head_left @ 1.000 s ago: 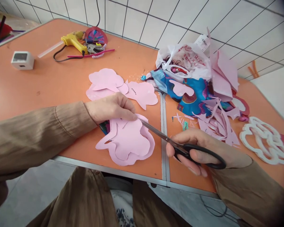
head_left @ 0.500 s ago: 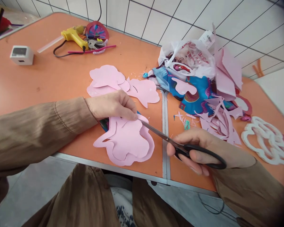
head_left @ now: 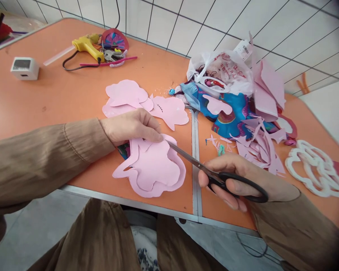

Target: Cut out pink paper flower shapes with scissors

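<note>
My left hand pinches the upper edge of a stack of pink paper cut-outs near the front of the orange table. My right hand grips black-handled scissors, fingers through the loops. The blades point left and up, and their tips meet the pink paper right beside my left fingertips. A patterned blue piece peeks out under the stack at its left side.
More pink cut-outs lie behind my left hand. A heap of pink scraps, blue patterned material and a plastic bag fills the right. White foam outlines lie far right. A yellow glue gun and a small white box sit at the back left.
Both hands stay almost where they were. The pink stack has turned very slightly under the scissor tips.
</note>
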A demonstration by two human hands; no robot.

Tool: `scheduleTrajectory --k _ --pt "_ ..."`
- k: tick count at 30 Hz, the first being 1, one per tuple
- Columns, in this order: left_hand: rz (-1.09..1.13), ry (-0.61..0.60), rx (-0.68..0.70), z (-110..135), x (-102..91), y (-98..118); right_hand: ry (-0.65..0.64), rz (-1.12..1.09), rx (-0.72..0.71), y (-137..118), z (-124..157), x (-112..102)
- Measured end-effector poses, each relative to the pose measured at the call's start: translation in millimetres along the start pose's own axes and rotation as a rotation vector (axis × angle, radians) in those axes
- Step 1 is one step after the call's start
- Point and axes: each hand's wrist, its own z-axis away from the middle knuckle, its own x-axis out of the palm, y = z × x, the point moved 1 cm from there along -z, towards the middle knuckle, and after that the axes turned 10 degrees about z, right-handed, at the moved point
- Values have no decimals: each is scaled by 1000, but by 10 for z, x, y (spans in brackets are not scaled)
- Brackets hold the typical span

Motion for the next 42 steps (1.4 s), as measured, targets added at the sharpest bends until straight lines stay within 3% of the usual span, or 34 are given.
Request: scheduleTrajectory --k 6,21,37,42 --pt "-9 13 -17 8 15 14 74 43 67 -60 -7 39" --pt "-43 -19 -85 8 8 8 55 75 199 -27 35 15" --pt "-28 -99 -108 15 5 1 56 91 221 -132 -31 84" --pt "-78 -112 -79 16 4 5 7 148 283 -141 68 -33"
